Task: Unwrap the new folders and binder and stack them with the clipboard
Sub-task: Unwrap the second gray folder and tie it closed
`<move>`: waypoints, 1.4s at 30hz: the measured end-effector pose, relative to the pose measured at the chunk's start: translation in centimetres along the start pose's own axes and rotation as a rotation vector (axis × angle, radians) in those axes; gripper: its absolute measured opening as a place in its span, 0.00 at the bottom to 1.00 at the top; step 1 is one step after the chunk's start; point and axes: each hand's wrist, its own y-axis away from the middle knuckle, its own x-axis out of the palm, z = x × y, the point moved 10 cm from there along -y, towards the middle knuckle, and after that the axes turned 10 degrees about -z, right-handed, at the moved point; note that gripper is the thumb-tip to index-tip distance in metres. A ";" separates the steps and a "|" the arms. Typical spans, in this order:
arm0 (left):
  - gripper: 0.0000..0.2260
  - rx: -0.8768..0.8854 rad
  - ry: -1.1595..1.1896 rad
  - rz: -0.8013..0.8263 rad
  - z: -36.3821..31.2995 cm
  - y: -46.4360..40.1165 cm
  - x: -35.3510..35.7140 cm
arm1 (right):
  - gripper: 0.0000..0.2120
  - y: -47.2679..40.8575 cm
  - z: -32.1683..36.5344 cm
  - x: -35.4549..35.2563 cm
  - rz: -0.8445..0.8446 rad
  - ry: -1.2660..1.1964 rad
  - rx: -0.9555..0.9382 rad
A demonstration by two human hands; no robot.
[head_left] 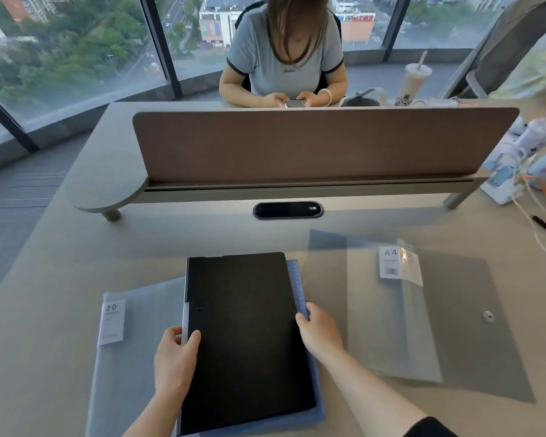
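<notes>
Both hands on black binder (246, 335), near front tabletop edge, atop blue folder (315, 414). Left hand (173, 361) grip clamped on spine edge, right hand (319, 332) pinching opposite edge. Best square edges evenly before release.

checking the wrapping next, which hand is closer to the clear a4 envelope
Right. The right hand grips the black binder's right edge, beside the clear A4 envelope; the left hand grips the binder's far left edge.
</notes>
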 end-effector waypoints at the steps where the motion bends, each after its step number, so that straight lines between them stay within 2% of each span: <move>1: 0.18 0.020 -0.030 -0.009 -0.1 -0.2 0.0 | 0.19 0.2 0.1 -0.3 -0.018 0.034 0.005; 4: 0.23 0.064 -0.084 -0.042 -0.7 -0.6 -0.2 | 0.16 0.5 0.4 -0.6 -0.040 0.119 -0.012; 7: 0.26 0.146 -0.151 -0.106 -2.2 -0.7 -0.8 | 0.06 0.7 0.3 -0.9 -0.069 0.159 -0.028; 11: 0.22 0.350 -0.242 -0.177 -5.7 -0.3 -0.6 | 0.08 0.7 -0.1 -1.9 -0.104 0.139 -0.029; 15: 0.17 0.498 -0.218 -0.100 -8.4 0.6 1.9 | 0.15 0.9 -1.1 -3.9 -0.166 0.088 -0.004; 22: 0.15 0.632 -0.222 0.036 -11.9 4.1 7.6 | 0.14 0.8 -3.7 -7.6 -0.248 0.002 0.028; 28: 0.16 0.667 -0.215 0.180 -14.8 7.9 13.3 | 0.14 -1.2 -5.6 -11.9 -0.291 -0.055 0.015; 34: 0.18 0.615 -0.225 0.365 -16.0 13.5 21.4 | 0.22 -5.0 -8.0 -18.0 -0.321 -0.070 -0.018; 38: 0.24 0.600 -0.233 0.429 -16.8 17.3 26.0 | 0.26 -8.3 -9.1 -20.9 -0.270 -0.043 -0.055; 42: 0.28 0.580 -0.261 0.431 -17.0 19.6 29.7 | 0.23 -11.6 -9.7 -23.0 -0.222 0.063 -0.087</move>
